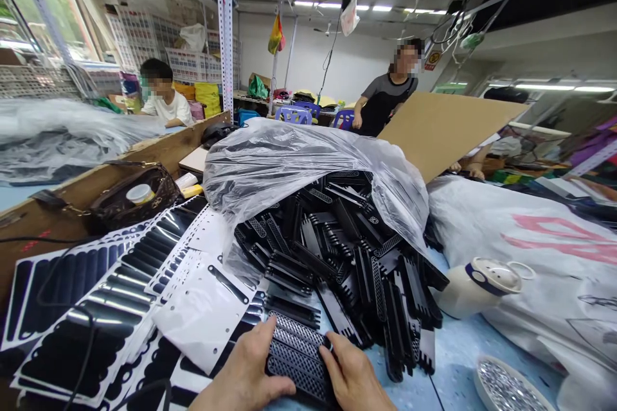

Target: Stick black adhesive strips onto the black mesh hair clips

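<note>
Several black textured strips [297,354] lie side by side in a block near the bottom centre. My left hand [253,359] grips the block's left side, thumb and fingers against its edge. On the right side, my right hand [351,369] holds it with the fingertips at the upper corner. Just beyond is a large pile of black toothed plastic pieces [337,237], spilling from a clear plastic bag [299,154]. Sheets with glossy black strips [110,295] lie to the left, with a white punched sheet [202,308] on top.
A cream bottle [475,286] and a dish of shiny bits [511,385] stand at the right, by a white sack [540,237]. A brown bag [130,196] rests at the left by a wooden board [183,138]. Two people are beyond the table, one near a cardboard sheet [448,128].
</note>
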Available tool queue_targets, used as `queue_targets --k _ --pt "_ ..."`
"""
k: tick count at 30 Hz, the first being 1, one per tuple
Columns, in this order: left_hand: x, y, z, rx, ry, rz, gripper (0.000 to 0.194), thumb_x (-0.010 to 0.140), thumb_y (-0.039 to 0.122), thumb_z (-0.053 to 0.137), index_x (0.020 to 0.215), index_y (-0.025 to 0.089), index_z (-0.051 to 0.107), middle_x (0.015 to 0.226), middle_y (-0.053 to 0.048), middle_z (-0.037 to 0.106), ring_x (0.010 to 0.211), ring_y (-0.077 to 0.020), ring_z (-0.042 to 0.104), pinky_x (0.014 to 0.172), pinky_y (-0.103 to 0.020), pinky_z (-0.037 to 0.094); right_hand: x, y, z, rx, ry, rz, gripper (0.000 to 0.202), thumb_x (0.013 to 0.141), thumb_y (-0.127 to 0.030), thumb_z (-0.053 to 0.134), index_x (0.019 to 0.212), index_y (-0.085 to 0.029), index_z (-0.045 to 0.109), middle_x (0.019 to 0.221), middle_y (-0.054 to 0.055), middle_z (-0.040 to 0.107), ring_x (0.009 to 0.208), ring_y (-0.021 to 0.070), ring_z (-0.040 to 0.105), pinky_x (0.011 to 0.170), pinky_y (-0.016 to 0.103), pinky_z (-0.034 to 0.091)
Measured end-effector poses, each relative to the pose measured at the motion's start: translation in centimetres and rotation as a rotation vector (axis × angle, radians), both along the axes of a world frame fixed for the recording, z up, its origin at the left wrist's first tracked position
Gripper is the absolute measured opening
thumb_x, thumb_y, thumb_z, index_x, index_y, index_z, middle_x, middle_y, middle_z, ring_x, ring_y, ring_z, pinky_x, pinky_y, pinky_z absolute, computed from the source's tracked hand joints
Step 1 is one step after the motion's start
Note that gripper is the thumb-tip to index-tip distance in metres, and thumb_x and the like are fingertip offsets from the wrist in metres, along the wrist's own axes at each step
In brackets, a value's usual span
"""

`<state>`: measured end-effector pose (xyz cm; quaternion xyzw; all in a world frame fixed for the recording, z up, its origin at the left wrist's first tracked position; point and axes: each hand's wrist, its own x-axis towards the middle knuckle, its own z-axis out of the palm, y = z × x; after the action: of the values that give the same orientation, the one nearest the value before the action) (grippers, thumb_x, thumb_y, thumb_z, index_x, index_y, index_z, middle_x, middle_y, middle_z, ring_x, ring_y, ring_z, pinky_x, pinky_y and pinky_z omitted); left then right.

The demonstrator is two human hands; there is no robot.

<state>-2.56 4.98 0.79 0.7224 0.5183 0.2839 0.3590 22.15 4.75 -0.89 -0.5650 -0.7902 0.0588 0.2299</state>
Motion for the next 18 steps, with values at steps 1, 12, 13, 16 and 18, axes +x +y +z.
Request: queue_targets --k 1,12,13,16,18 --pt "-0.2 0.0 0.0 0.024 0.01 -0.001 0.094 0.051 0.027 0.092 0.135 0.011 0.055 0.119 -0.019 0.07 0.107 -0.0354 0.067 0.092 -0.043 0.057 0.2 0.3 0.4 -0.021 0.0 -0.004 0.035 0.098 -0.033 0.04 0.099 -0.018 0.071 0.085 0.012 0.077 0.074 0.0226 0.074 0.066 0.028 0.057" --pt "-2.2 7.0 3.7 0.197 0.257 -0.238 0.035 0.071 -0.005 0.05 0.087 0.018 0.07 0.098 -0.008 0.072 0.094 -0.0232 0.067 0.088 -0.034 0.054 -1.0 6.3 5.4 -0.375 -0.221 0.049 0.045 0.073 -0.012 0.061 0.116 -0.021 0.071 0.1 0.009 0.074 0.095 0.0269 0.07 0.084 0.034 0.052" --pt "-2.0 7.8 3.7 0.183 0.261 -0.254 0.033 0.069 -0.005 0.052 0.085 0.017 0.07 0.095 -0.007 0.072 0.091 -0.0226 0.068 0.085 -0.032 0.054 -1.3 6.5 5.2 -0.381 -0.216 0.051 0.045 0.073 -0.014 0.063 0.116 -0.02 0.071 0.102 0.01 0.074 0.097 0.0279 0.07 0.085 0.035 0.051" --pt "-1.6 9.6 3.4 0.156 0.256 -0.256 0.03 0.069 -0.001 0.057 0.088 0.016 0.071 0.095 -0.007 0.073 0.091 -0.0224 0.068 0.085 -0.031 0.053 -1.5 7.0 4.6 -0.387 -0.194 0.053 0.036 0.081 -0.021 0.06 0.114 -0.017 0.072 0.101 0.012 0.075 0.098 0.0283 0.07 0.085 0.036 0.05" --pt "-1.5 10.0 3.4 0.143 0.245 -0.236 0.029 0.071 0.003 0.057 0.092 0.017 0.072 0.094 -0.006 0.074 0.09 -0.022 0.068 0.085 -0.031 0.052 -1.3 6.9 4.4 -0.385 -0.172 0.053 0.03 0.085 -0.023 0.055 0.109 -0.018 0.073 0.098 0.012 0.076 0.095 0.0274 0.07 0.083 0.034 0.05"
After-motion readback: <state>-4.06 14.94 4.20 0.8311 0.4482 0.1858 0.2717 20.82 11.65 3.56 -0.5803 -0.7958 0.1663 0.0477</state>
